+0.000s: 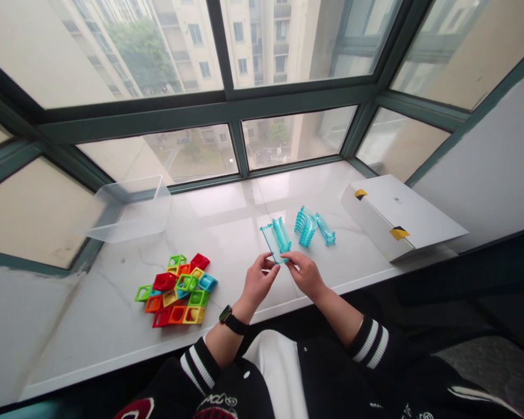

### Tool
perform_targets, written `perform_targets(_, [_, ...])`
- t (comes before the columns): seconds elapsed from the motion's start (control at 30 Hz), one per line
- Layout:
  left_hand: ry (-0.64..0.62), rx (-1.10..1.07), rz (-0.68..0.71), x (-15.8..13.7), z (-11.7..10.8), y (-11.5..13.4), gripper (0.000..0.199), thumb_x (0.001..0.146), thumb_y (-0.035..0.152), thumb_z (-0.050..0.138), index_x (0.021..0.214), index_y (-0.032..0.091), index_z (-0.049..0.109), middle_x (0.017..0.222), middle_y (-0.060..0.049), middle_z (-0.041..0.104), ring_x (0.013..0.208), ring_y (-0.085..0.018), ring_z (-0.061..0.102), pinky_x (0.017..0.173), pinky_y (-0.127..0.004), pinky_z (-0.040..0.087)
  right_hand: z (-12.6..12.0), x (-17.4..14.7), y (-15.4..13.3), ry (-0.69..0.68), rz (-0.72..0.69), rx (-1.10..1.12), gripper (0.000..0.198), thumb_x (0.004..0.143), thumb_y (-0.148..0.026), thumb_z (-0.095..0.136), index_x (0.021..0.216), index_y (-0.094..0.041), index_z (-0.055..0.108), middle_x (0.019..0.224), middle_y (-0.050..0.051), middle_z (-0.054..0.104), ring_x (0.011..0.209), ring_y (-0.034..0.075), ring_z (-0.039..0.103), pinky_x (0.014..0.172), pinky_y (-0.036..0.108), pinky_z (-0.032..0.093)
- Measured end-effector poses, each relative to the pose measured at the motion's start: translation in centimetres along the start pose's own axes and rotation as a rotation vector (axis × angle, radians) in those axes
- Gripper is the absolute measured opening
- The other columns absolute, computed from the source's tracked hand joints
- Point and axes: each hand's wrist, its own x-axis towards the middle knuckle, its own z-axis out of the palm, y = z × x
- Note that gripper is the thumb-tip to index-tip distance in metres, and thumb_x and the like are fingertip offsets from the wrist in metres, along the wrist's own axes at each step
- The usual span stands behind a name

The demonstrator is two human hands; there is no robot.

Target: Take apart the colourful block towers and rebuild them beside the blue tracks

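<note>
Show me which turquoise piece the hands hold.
The flat panel, its near end between the left hand and right hand; the other turquoise pieces rest on the white ledge.

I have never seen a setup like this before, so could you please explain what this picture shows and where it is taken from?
Certainly. There is no machine here: the work is done by a person's bare hands. The single picture comes from a camera worn on the person's head, looking forward and down.

The left hand and the right hand both hold the near end of a see-through turquoise piece. A dark watch is on the left wrist.

On the pale surface, by a window, sits a pile of coloured blocks to the left, with a clear bin behind it. More turquoise pieces lie just beyond the right hand, and a white box stands further right.
</note>
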Motion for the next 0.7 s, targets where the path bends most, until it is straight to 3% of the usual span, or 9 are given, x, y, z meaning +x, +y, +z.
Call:
perform_targets(0.27, [0.015, -0.047, -0.035, 0.8, 0.9, -0.3, 0.047, 0.088, 0.045, 0.077, 0.128, 0.022, 0.066, 0.102, -0.008, 0.079, 0.091, -0.022, 0.076, 0.083, -0.038, 0.063, -0.4, 0.1, 0.3, 0.095, -0.021, -0.016, 0.026, 0.103, -0.016, 0.057, 0.113, -0.028, 0.077, 0.106, 0.007, 0.076, 0.099, 0.024, 0.075, 0.09, 0.039, 0.064])
perform_targets(0.43, [0.043, -0.048, 0.005, 0.2, 1.1, 0.3, 0.045, 0.089, 0.042, 0.077, 0.128, 0.021, 0.069, 0.124, -0.013, 0.075, 0.103, -0.023, 0.075, 0.085, -0.038, 0.064, -0.8, 0.1, 0.5, 0.11, -0.032, -0.037, 0.026, 0.102, -0.015, 0.057, 0.113, -0.028, 0.077, 0.106, 0.007, 0.077, 0.101, 0.024, 0.075, 0.091, 0.04, 0.064])
perform_targets(0.7, [-0.01, -0.145, 0.015, -1.3, 1.9, 0.6, 0.056, 0.096, 0.042, 0.071, 0.147, 0.022, 0.061, 0.147, -0.016, 0.066, 0.123, -0.027, 0.071, 0.103, -0.046, 0.062, -1.0, 0.5, 0.7, 0.144, 0.0, -0.059, 0.026, 0.102, -0.016, 0.056, 0.111, -0.028, 0.078, 0.105, 0.006, 0.077, 0.099, 0.024, 0.074, 0.09, 0.039, 0.063])
